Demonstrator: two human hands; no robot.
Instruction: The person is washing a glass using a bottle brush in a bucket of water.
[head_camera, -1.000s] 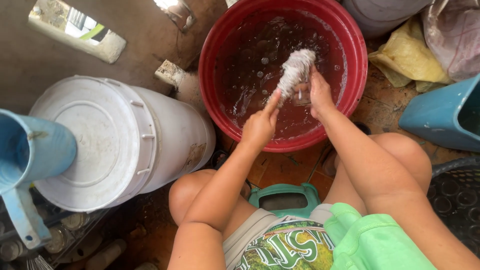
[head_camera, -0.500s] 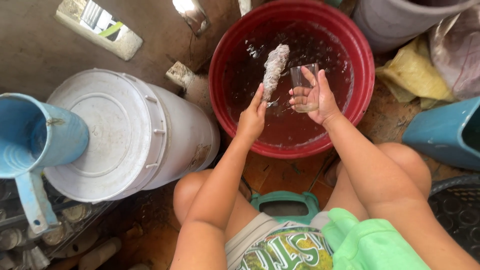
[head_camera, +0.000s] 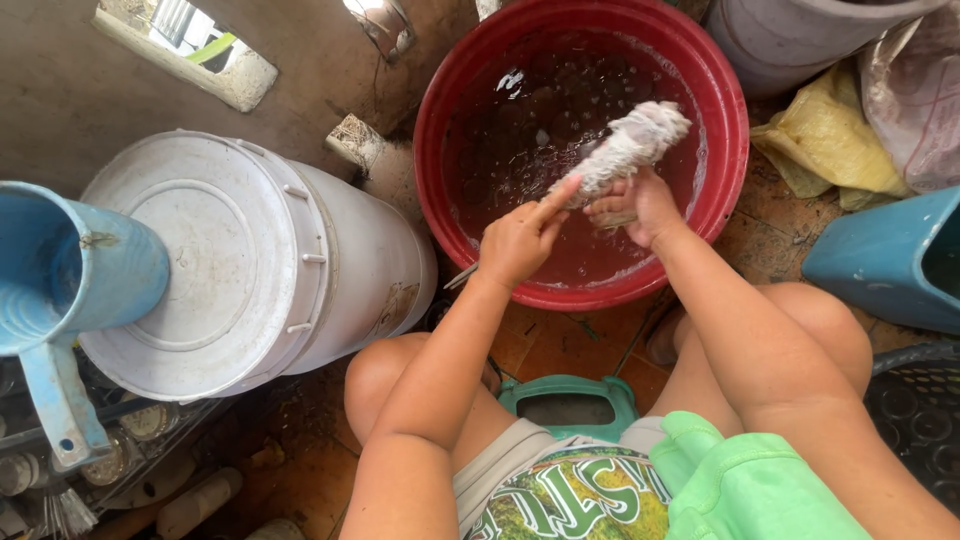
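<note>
We squat over the red basin (head_camera: 735, 150) of dark, bubbly water and work a wet, whitish twisted cloth (head_camera: 625, 150) just above its surface. To wring it well, we judge that both hands should grip near the same end, turn against each other, and keep the roll over the water so the drips fall back inside the rim and not onto the tiled floor (head_camera: 560, 345). Our right hand (head_camera: 640, 205) is curled around the lower end of the cloth, fingers closed tight on it, with the rest of the roll sticking up and away toward the far side of the basin. Our left hand (head_camera: 515, 240) sits just beside it, mostly folded, with the forefinger stretched out and touching the cloth's lower end; whether the other fingers grip anything we cannot tell. To the left of the basin a white lidded bucket (head_camera: 220, 260) lies on its side, and a blue jug (head_camera: 60, 290) stands nearer the edge.
</note>
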